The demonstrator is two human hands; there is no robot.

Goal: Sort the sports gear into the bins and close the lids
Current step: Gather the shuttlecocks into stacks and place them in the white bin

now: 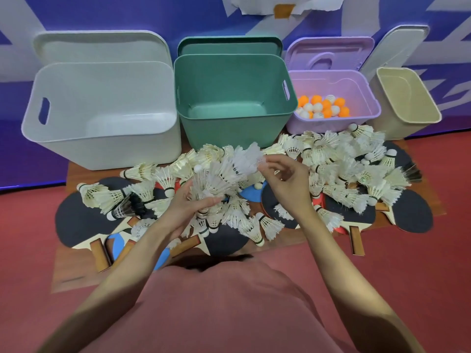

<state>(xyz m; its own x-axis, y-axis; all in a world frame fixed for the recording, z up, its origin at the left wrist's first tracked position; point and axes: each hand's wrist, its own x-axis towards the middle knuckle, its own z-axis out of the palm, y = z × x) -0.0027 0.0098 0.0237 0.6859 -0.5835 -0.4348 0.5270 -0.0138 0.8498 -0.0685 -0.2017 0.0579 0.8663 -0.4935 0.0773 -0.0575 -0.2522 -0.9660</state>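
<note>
Four bins stand open along the wall in front of you: the white bin (pixel 102 115) far left and biggest, the green bin (pixel 234 103) next to it, then the lilac bin (pixel 336 100) with orange and white ping-pong balls (pixel 322 107) already on its floor, then the beige bin (pixel 405 100) at far right. All lids lean behind them, none on. White, green and beige look bare inside.

On the floor between you and the bins lies the heap of shuttlecocks (pixel 344 169), spread across a layer of table-tennis paddles (pixel 413 212) — mostly black faces, a few blue and red.

Your left hand (pixel 186 207) has its fingers curled up around a bunch of shuttlecocks (pixel 216 179), nested into a rough stack whose feathered ends fan up and right. Your right hand (pixel 283 179) pinches one more shuttlecock (pixel 248 159) at thumb and fingertips, its skirt pointing left toward the top of the bunch; it is blurred, so I cannot tell whether it touches the bunch.

What matters for the next move: the bunch sits directly below the front wall of the green bin, which is the nearest open bin to both hands, straight ahead and up. Left hand carries the load, so it leads — probably add the pinched shuttle first, then lift forward over that rim. Loose grip could shed feathers.
</note>
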